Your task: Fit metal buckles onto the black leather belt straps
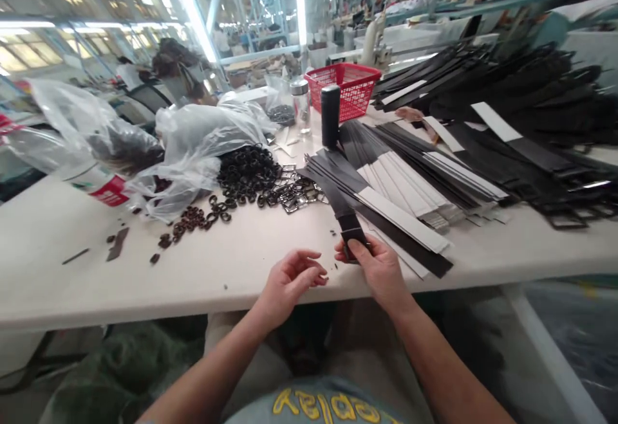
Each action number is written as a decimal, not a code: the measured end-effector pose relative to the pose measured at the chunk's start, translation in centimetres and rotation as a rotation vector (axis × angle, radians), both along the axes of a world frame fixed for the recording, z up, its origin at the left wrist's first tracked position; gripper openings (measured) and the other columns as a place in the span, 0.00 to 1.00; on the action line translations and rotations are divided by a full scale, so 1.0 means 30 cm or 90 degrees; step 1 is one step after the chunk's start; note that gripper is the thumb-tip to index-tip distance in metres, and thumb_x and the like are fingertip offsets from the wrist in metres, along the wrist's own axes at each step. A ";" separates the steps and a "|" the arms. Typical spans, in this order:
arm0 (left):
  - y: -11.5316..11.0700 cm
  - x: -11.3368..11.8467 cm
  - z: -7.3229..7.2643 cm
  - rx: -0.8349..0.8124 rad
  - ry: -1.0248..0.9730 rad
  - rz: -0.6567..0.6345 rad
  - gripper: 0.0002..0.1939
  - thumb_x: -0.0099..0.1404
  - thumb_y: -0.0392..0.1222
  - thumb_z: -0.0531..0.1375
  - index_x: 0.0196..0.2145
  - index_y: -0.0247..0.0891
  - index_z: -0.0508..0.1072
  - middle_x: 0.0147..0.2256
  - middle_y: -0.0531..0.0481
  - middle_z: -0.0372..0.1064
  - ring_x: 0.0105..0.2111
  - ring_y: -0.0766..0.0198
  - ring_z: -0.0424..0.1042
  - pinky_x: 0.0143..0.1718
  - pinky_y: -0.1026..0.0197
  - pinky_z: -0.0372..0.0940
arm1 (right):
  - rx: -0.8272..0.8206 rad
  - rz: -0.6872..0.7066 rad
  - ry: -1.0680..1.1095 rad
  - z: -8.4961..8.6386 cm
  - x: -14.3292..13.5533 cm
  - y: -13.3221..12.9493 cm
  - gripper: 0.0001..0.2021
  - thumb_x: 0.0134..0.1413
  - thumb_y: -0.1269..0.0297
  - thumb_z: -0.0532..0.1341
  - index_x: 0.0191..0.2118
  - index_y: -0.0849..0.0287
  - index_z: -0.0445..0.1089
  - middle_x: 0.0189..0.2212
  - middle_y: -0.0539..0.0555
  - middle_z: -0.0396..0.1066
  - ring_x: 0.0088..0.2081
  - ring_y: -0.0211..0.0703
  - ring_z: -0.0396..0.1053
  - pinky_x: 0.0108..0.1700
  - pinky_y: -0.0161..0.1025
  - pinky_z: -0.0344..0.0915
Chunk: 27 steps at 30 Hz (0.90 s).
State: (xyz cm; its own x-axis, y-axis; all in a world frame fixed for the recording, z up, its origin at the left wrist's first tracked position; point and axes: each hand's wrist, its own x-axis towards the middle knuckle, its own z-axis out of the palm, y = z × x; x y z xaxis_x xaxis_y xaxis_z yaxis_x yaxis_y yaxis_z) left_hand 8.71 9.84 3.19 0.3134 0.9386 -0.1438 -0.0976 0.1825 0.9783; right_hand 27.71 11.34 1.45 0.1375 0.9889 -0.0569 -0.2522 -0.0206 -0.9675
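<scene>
My right hand (381,273) grips the end of a black belt strap (342,208) between thumb and fingers, near the table's front edge. The strap runs away from me towards a fan of black and white strips. A dark piece shows under the thumb, but the fingers partly cover it. To the left, my left hand (293,279) hovers with fingers loosely curled and apart, nothing visible in it. Beyond the hands lie metal buckles (300,193), beside a heap of small black loops (248,173). Brown loops (192,219) trail off to the left.
Stacked black-and-white strips (400,186) cover the right side, with finished-looking black belts (526,89) behind. A black bottle (331,116), a glass jar (301,105) and a red basket (355,83) stand at the back. Plastic bags (203,131) sit left. Another person's hand (410,114) reaches in.
</scene>
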 end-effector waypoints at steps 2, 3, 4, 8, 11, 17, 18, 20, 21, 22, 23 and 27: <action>0.045 -0.059 0.010 0.042 0.060 0.013 0.18 0.60 0.53 0.66 0.42 0.37 0.74 0.34 0.46 0.77 0.33 0.61 0.77 0.38 0.59 0.71 | -0.006 -0.015 -0.005 -0.009 0.006 0.020 0.22 0.46 0.44 0.70 0.33 0.60 0.74 0.28 0.55 0.77 0.26 0.42 0.75 0.28 0.37 0.73; 0.072 -0.087 0.011 0.065 0.094 0.020 0.17 0.61 0.52 0.66 0.40 0.37 0.74 0.34 0.46 0.77 0.34 0.60 0.77 0.39 0.58 0.70 | -0.005 -0.021 -0.014 -0.014 0.008 0.024 0.22 0.46 0.43 0.70 0.33 0.60 0.74 0.28 0.55 0.77 0.25 0.42 0.75 0.26 0.35 0.72; 0.102 -0.114 0.009 0.091 0.129 0.025 0.16 0.61 0.52 0.65 0.39 0.37 0.75 0.33 0.46 0.77 0.34 0.60 0.77 0.39 0.58 0.70 | -0.001 -0.027 -0.024 -0.018 0.010 0.026 0.22 0.47 0.43 0.70 0.33 0.60 0.74 0.28 0.55 0.77 0.25 0.42 0.75 0.24 0.34 0.71; 0.239 -0.191 -0.004 0.208 0.294 0.022 0.10 0.63 0.47 0.62 0.36 0.37 0.76 0.30 0.48 0.76 0.31 0.61 0.75 0.36 0.60 0.68 | 0.039 -0.082 -0.048 -0.034 0.007 0.010 0.19 0.52 0.46 0.68 0.34 0.59 0.73 0.28 0.54 0.76 0.25 0.41 0.74 0.23 0.33 0.71; 0.344 -0.203 0.002 0.342 0.488 0.024 0.07 0.64 0.42 0.60 0.35 0.39 0.78 0.31 0.49 0.75 0.30 0.64 0.73 0.34 0.62 0.65 | 0.072 -0.129 -0.054 -0.042 0.001 -0.005 0.17 0.54 0.48 0.67 0.34 0.59 0.73 0.28 0.53 0.76 0.25 0.40 0.74 0.25 0.34 0.72; 0.504 -0.133 0.007 0.416 0.789 0.030 0.09 0.64 0.46 0.63 0.40 0.43 0.81 0.37 0.48 0.75 0.34 0.60 0.73 0.38 0.60 0.64 | 0.099 -0.133 -0.088 -0.045 -0.003 -0.008 0.15 0.56 0.50 0.66 0.35 0.59 0.74 0.28 0.54 0.76 0.26 0.42 0.74 0.25 0.36 0.73; 0.520 -0.119 0.001 0.408 0.819 0.029 0.10 0.63 0.48 0.64 0.40 0.43 0.81 0.37 0.48 0.75 0.36 0.59 0.73 0.38 0.60 0.64 | 0.100 -0.128 -0.092 -0.044 -0.003 -0.007 0.15 0.56 0.50 0.66 0.34 0.59 0.74 0.28 0.54 0.76 0.26 0.42 0.74 0.25 0.36 0.73; 0.542 -0.098 -0.013 0.397 0.849 0.030 0.11 0.62 0.50 0.65 0.39 0.44 0.81 0.39 0.47 0.74 0.38 0.57 0.73 0.38 0.59 0.64 | 0.103 -0.121 -0.101 -0.041 -0.003 -0.005 0.15 0.56 0.49 0.66 0.34 0.58 0.74 0.28 0.54 0.76 0.26 0.42 0.74 0.25 0.37 0.73; 0.548 -0.092 -0.019 0.395 0.853 0.030 0.11 0.62 0.50 0.65 0.38 0.43 0.81 0.39 0.47 0.74 0.38 0.56 0.73 0.38 0.59 0.64 | 0.104 -0.119 -0.103 -0.041 -0.002 -0.005 0.15 0.56 0.49 0.66 0.34 0.58 0.74 0.28 0.54 0.77 0.26 0.42 0.74 0.26 0.37 0.73; 0.551 -0.089 -0.025 0.394 0.852 0.031 0.11 0.62 0.50 0.65 0.38 0.43 0.81 0.39 0.46 0.74 0.38 0.56 0.73 0.39 0.59 0.64 | 0.104 -0.116 -0.105 -0.040 -0.002 -0.004 0.15 0.56 0.49 0.66 0.34 0.58 0.74 0.29 0.54 0.77 0.26 0.42 0.74 0.26 0.37 0.73; 0.552 -0.088 -0.028 0.394 0.851 0.033 0.11 0.62 0.50 0.65 0.38 0.43 0.81 0.39 0.47 0.74 0.38 0.56 0.73 0.39 0.59 0.64 | 0.105 -0.113 -0.104 -0.040 -0.003 -0.005 0.15 0.56 0.49 0.65 0.34 0.58 0.74 0.29 0.54 0.77 0.26 0.42 0.74 0.26 0.37 0.73; 0.551 -0.088 -0.026 0.381 0.850 0.052 0.10 0.62 0.50 0.65 0.37 0.43 0.81 0.38 0.48 0.73 0.38 0.57 0.73 0.38 0.60 0.63 | 0.105 -0.090 -0.104 -0.040 -0.004 -0.006 0.16 0.56 0.49 0.66 0.34 0.59 0.74 0.28 0.55 0.77 0.27 0.42 0.75 0.26 0.36 0.74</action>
